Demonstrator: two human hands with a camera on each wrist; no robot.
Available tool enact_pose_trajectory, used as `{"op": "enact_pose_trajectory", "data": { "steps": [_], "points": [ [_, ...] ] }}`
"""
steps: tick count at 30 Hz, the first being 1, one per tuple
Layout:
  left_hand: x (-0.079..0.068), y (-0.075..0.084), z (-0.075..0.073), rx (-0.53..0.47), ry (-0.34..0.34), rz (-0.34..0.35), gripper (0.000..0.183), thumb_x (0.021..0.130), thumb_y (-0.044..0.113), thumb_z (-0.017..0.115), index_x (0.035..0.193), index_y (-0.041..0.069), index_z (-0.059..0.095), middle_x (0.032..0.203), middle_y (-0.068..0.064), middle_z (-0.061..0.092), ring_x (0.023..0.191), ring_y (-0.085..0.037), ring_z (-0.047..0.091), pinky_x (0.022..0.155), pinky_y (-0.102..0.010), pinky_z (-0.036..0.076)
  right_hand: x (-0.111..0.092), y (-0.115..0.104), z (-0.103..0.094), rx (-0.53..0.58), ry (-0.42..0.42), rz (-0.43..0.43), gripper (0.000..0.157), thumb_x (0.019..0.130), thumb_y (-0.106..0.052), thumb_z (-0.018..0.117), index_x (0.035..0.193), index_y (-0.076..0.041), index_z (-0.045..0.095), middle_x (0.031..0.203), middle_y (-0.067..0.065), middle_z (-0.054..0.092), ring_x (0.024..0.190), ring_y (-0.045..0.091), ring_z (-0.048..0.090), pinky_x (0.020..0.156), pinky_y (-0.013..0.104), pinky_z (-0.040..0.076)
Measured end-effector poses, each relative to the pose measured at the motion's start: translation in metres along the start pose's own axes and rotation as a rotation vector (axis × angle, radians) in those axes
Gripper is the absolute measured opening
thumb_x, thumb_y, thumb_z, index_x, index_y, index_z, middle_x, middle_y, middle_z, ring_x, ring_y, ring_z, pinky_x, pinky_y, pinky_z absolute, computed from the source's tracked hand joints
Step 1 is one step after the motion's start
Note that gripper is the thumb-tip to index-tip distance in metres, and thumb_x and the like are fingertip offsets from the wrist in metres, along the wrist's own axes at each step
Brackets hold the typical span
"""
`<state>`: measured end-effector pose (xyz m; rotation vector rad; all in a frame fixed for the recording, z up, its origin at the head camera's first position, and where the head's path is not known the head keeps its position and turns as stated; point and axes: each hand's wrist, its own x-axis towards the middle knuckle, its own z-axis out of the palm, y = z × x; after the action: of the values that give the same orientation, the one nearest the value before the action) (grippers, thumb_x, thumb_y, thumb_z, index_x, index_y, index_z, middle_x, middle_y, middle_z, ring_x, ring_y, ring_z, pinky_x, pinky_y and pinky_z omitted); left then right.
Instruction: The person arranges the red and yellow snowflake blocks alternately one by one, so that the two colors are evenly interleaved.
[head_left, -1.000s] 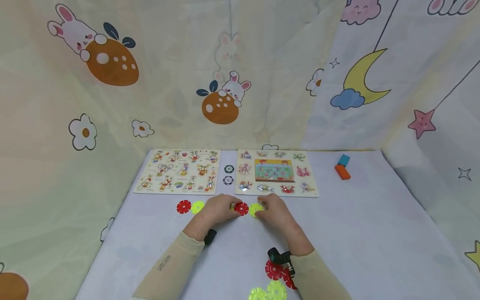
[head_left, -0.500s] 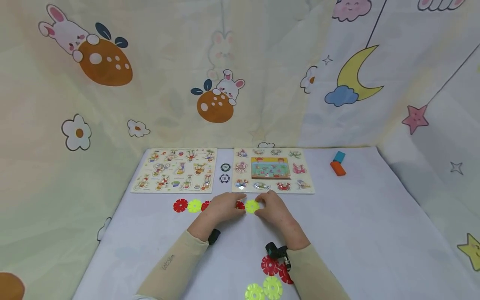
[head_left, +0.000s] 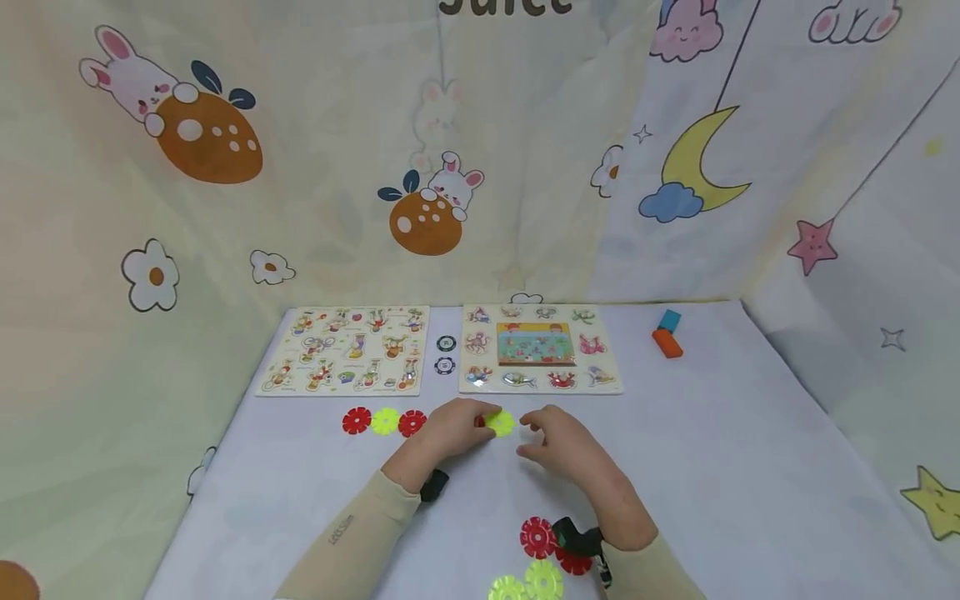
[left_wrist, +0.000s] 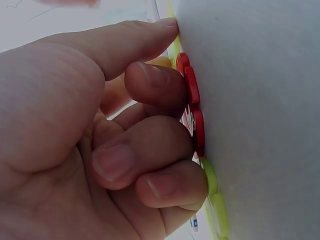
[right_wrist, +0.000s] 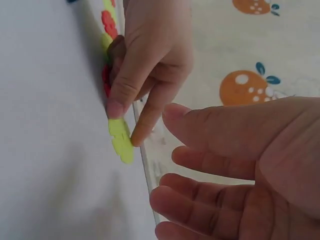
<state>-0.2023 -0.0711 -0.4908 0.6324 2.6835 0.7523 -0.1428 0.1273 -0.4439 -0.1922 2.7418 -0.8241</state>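
A row of notched plastic discs runs across the table: a red disc (head_left: 357,421), a yellow-green disc (head_left: 386,421) and another red disc (head_left: 412,422), with more partly covered by my left hand (head_left: 456,429). At the row's right end, my left thumb and index finger pinch a yellow-green disc (right_wrist: 120,140) by its edges, while the other fingers curl against the row. Red discs (left_wrist: 199,132) show beside those fingers in the left wrist view. My right hand (head_left: 566,446) hovers just right of the end disc, fingers parted and holding nothing.
Two picture puzzle boards, one left (head_left: 345,350) and one right (head_left: 536,379), lie behind the row, with two round chips (head_left: 446,365) between them. An orange block (head_left: 667,343) and a blue block (head_left: 669,321) lie back right. Loose red discs (head_left: 537,537) and yellow-green discs (head_left: 543,579) lie near my right wrist.
My right hand has let go of the end yellow-green disc and drawn back to the right. My left hand has shifted right along the row to pinch that disc. The head view has tilted slightly.
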Motion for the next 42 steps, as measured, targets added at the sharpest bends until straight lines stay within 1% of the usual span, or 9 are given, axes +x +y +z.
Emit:
{"op": "enact_pose_trajectory", "data": {
  "steps": [6,10,16,21,25,27,32,35,42],
  "points": [
    [0.0,-0.002,-0.001,-0.006,0.011,0.017,0.044,0.086,0.032,0.069,0.128,0.024,0.06,0.121,0.003,0.061,0.097,-0.015,0.052,0.089,-0.039,0.044,-0.045,0.009,0.016,0.045,-0.1,0.023,0.041,0.074,-0.036,0.079,0.107,-0.015,0.066,0.092,0.0,0.055,0.076,0.015,0.05,0.065,0.03,0.048],
    [0.0,-0.002,0.001,-0.004,0.002,0.015,0.044,0.086,0.032,0.068,0.129,0.025,0.059,0.122,0.003,0.06,0.096,-0.015,0.051,0.088,-0.038,0.044,-0.067,0.015,0.035,-0.026,-0.133,0.052,0.048,0.068,-0.045,0.081,0.099,-0.015,0.061,0.084,-0.002,0.048,0.071,0.013,0.047,0.063,0.029,0.043],
    [0.0,-0.004,0.001,0.0,0.011,0.005,0.044,0.087,0.033,0.067,0.129,0.025,0.059,0.122,0.004,0.06,0.096,-0.015,0.051,0.089,-0.039,0.044,-0.074,0.014,0.05,-0.105,-0.069,0.063,0.047,0.062,-0.043,0.085,0.084,-0.016,0.053,0.079,-0.001,0.041,0.063,0.013,0.042,0.056,0.028,0.036],
    [0.0,-0.005,0.002,0.002,0.011,0.012,0.044,0.087,0.033,0.067,0.129,0.026,0.059,0.121,0.004,0.06,0.097,-0.014,0.051,0.089,-0.038,0.044,-0.069,0.007,0.043,-0.017,-0.144,0.073,0.038,0.066,-0.034,0.084,0.078,-0.016,0.053,0.074,-0.001,0.048,0.065,0.015,0.047,0.056,0.029,0.041],
    [0.0,-0.004,0.004,0.008,0.012,0.013,0.044,0.086,0.034,0.067,0.129,0.026,0.059,0.122,0.004,0.06,0.098,-0.015,0.051,0.089,-0.039,0.043,-0.06,0.003,0.018,0.151,-0.266,0.023,0.024,0.074,-0.026,0.079,0.082,-0.016,0.059,0.065,0.001,0.056,0.058,0.017,0.052,0.053,0.031,0.044],
    [0.0,-0.004,0.004,0.011,0.014,0.01,0.044,0.086,0.034,0.067,0.129,0.026,0.059,0.121,0.004,0.06,0.098,-0.015,0.051,0.089,-0.039,0.044,-0.049,0.002,0.0,0.209,-0.286,-0.017,0.02,0.078,-0.022,0.077,0.09,-0.015,0.063,0.066,0.002,0.057,0.055,0.017,0.054,0.053,0.031,0.045],
    [-0.001,-0.002,0.004,0.001,0.01,0.006,0.044,0.086,0.034,0.068,0.128,0.027,0.06,0.12,0.004,0.06,0.096,-0.015,0.051,0.087,-0.039,0.044,-0.012,0.007,-0.034,0.281,-0.158,-0.008,0.03,0.082,-0.011,0.072,0.111,-0.013,0.064,0.083,0.006,0.058,0.064,0.02,0.06,0.061,0.033,0.051],
    [-0.001,0.0,0.004,-0.005,0.008,0.004,0.044,0.085,0.034,0.069,0.127,0.028,0.06,0.119,0.005,0.06,0.095,-0.015,0.051,0.085,-0.037,0.045,0.007,0.018,-0.035,0.281,-0.067,0.032,0.036,0.081,-0.007,0.073,0.115,-0.012,0.064,0.09,0.006,0.057,0.074,0.019,0.059,0.064,0.031,0.051],
    [-0.001,-0.001,0.001,0.008,0.017,-0.003,0.044,0.085,0.034,0.069,0.128,0.028,0.06,0.119,0.005,0.06,0.097,-0.015,0.051,0.087,-0.037,0.045,0.04,0.036,-0.01,0.207,0.01,0.06,0.042,0.076,-0.013,0.079,0.116,-0.01,0.065,0.096,0.005,0.058,0.086,0.021,0.053,0.072,0.033,0.049]
  ]
}}
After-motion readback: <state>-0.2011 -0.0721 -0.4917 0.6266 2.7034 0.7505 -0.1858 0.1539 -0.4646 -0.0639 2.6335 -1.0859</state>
